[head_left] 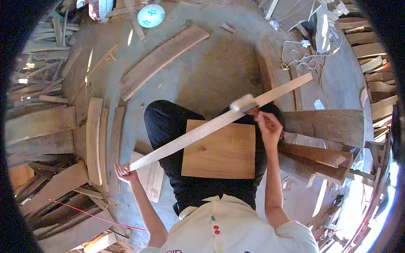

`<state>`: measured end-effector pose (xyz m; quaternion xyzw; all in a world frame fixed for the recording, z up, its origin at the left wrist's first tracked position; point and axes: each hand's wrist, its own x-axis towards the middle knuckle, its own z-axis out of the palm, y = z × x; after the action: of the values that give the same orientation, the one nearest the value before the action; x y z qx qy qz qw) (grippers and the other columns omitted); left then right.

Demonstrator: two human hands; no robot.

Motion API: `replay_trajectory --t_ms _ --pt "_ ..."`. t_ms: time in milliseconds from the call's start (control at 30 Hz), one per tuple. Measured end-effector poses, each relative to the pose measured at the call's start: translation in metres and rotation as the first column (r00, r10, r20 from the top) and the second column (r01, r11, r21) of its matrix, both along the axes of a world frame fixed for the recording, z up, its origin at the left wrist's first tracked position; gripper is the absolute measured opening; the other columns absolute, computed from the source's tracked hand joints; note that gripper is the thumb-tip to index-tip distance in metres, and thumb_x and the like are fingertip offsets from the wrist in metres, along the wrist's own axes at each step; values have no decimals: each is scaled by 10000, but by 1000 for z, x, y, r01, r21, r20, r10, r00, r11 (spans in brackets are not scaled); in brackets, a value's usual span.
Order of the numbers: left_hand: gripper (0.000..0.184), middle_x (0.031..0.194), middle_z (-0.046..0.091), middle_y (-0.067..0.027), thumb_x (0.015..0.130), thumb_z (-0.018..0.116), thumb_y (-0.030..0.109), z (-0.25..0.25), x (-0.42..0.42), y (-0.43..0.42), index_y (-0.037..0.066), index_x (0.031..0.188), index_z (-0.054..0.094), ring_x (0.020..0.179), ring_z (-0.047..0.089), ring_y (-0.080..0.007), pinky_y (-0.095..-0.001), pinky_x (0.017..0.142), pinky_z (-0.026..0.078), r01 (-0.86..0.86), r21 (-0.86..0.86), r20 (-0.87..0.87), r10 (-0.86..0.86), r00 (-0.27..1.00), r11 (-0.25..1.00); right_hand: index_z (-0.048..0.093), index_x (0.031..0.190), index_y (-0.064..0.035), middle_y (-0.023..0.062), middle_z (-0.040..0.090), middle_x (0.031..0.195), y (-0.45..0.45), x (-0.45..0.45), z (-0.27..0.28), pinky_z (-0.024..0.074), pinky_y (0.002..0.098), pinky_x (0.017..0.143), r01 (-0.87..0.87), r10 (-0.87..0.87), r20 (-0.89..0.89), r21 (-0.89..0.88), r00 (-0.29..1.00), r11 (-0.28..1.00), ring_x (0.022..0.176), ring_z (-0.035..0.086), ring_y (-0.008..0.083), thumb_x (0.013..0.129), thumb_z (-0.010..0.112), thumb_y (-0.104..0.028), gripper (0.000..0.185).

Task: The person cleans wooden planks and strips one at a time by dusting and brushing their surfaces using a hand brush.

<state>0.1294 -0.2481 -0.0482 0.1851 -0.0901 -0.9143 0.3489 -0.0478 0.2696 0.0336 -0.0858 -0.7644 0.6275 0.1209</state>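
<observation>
A long, narrow wooden strip (pixel 190 137) slants across my lap from lower left to upper right. Its left stretch looks paler than its bare right end. My left hand (pixel 125 173) is closed around the strip's lower left end. My right hand (pixel 270 127) is closed on the brown handle of what looks like a paintbrush (pixel 244 103), with a blurred whitish head and a dark band, lying across the strip. Under the strip, a square wooden board (pixel 219 156) rests flat on my thighs.
A wide plank (pixel 162 61) lies ahead on the floor, with a white patterned ball-like object (pixel 150 16) beyond it. Several boards (pixel 94 141) lie to the left. Thick planks (pixel 322 126) stand close on my right; a white cable (pixel 301 61) coils farther off.
</observation>
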Motion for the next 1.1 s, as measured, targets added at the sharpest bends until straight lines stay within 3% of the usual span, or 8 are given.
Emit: replay_trajectory --t_ms 100,167,300,400,433,567,933,1100 --pt "526 395 174 49 980 322 170 4 -2 2 215 470 200 338 168 -70 -229 363 216 -87 -85 198 103 975 993 664 894 -3 79 614 1007 24 -15 -9 477 262 791 335 -309 -186 132 933 933 963 583 122 843 667 -115 123" --pt "517 395 178 51 983 311 165 25 -17 16 217 479 207 332 161 -60 -211 348 200 -237 -134 470 272 840 962 585 1078 23 99 556 1155 31 -22 0 499 390 858 336 -307 139 -436 942 835 1089 552 211 862 641 -191 309" --pt "508 402 169 54 982 316 165 -11 3 -2 214 488 206 334 149 -63 -220 350 205 -16 -54 -73 12 997 998 483 1219 13 123 525 1234 40 -39 -21 490 485 908 117 -60 106 -696 993 708 1155 518 258 879 612 -229 436" --pt "507 397 163 51 980 320 179 1 2 6 215 487 209 332 152 -65 -230 361 225 -181 -37 218 185 958 983 467 1244 -13 125 525 1235 31 -44 -18 485 510 912 117 -47 118 -703 992 702 1153 513 280 883 607 -238 448" --pt "509 394 163 49 980 318 182 -5 8 3 217 484 210 329 155 -66 -232 361 230 -53 -52 -22 52 998 997 464 1250 -22 124 526 1232 30 -45 -19 485 517 911 118 -39 128 -705 991 699 1149 513 286 883 606 -239 449" --pt "514 388 164 48 981 314 181 -8 11 0 222 478 213 324 160 -69 -235 360 242 -46 -60 -46 44 998 997 500 1221 -79 99 554 1137 26 -52 -30 472 541 916 104 -26 115 -743 993 661 1142 499 273 865 633 -271 426" --pt "518 444 241 43 955 455 348 -15 8 -4 196 501 258 379 267 -70 -237 401 287 94 70 -247 -74 966 993 600 926 -108 17 609 848 46 -62 -56 528 330 668 256 -41 290 -759 956 599 794 605 147 810 702 -240 203" --pt "521 706 498 -31 801 591 599 31 -22 57 93 725 494 691 515 -163 -275 691 446 -132 -109 232 154 960 985 622 865 -90 9 628 797 35 -58 -60 519 250 561 303 -97 334 -649 938 698 679 616 118 784 725 -183 161"
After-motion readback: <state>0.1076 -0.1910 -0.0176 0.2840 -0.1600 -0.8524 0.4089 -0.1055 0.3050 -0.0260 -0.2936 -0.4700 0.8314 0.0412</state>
